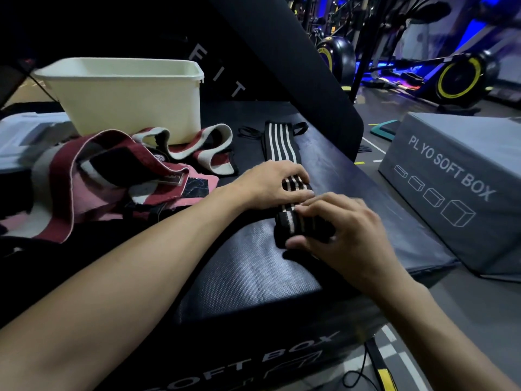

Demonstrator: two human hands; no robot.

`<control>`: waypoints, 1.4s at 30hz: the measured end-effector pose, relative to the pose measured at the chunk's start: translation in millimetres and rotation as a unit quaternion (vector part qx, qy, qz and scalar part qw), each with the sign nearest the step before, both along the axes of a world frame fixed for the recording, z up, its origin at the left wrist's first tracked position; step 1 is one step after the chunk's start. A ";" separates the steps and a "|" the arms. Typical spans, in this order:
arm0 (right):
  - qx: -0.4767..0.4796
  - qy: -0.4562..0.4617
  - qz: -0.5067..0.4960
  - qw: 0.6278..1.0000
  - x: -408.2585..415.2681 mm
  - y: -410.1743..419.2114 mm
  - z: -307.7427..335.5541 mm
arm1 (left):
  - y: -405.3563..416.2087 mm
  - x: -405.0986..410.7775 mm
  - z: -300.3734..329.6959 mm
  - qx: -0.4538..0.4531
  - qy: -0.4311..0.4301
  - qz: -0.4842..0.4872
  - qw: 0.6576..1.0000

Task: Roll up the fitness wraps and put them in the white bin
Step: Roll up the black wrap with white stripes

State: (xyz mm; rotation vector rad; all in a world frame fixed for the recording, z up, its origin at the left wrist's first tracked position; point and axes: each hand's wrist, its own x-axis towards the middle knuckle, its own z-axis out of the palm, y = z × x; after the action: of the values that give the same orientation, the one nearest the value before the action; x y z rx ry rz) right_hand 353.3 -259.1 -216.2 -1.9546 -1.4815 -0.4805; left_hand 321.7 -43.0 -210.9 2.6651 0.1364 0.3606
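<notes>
We see a black wrap with white stripes [280, 142] stretched out lengthwise on the dark worktop [248, 272], a black soft box with a textured top. Its near end is rolled into a thick bundle. The right hand [346, 235] holds that roll, thumb under the near side, fingers curled over the top: its grip is closed round the rolled part. The left hand [270, 184] lies across the strip just beyond the roll, fingers bent down onto the striped fabric, pressing it to the worktop; its fingertips sit close to those of the right hand. The far end of the wrap runs away from us and ends in a small black loop.

To the left, a loose heap of maroon, pink and white wraps [112, 176] lies unrolled on the worktop, one band arching up beside the white bin [132, 108]. The bin stands upright at the far left of the worktop, behind the heap; we cannot see its floor.

To the right, lower down, a grey box printed "PLYO SOFT BOX" [456, 187] rests on the floor. Exercise machines with yellow-rimmed wheels [456, 77] stand behind under blue light.
</notes>
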 end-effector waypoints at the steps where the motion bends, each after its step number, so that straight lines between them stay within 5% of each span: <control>1: -0.030 0.022 0.018 0.999 2.8 -3.2 -0.9 | 0.4 0.3 0.3 0.006 0.009 -0.004 1.000; 16: -0.138 0.068 0.136 0.979 13.5 -12.9 8.3 | -4.9 -0.9 2.2 0.064 0.103 0.005 0.993; 29: -0.141 0.047 0.121 0.982 14.0 -8.9 6.7 | -15.5 -8.1 5.6 0.055 0.057 0.057 0.995; 38: -0.127 0.159 0.140 0.969 12.9 -5.2 16.3 | -17.3 -9.7 3.7 0.032 0.065 0.077 0.994; 42: -0.133 0.130 0.117 0.976 9.0 -3.5 14.9 | -16.6 -11.6 4.6 0.025 0.062 0.075 0.995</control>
State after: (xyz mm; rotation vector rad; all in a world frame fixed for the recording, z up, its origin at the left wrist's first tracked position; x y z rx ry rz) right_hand 362.3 -262.6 -201.3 -1.9183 -1.6389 0.0789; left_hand 310.1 -59.6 -206.3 2.7339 0.3729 0.2485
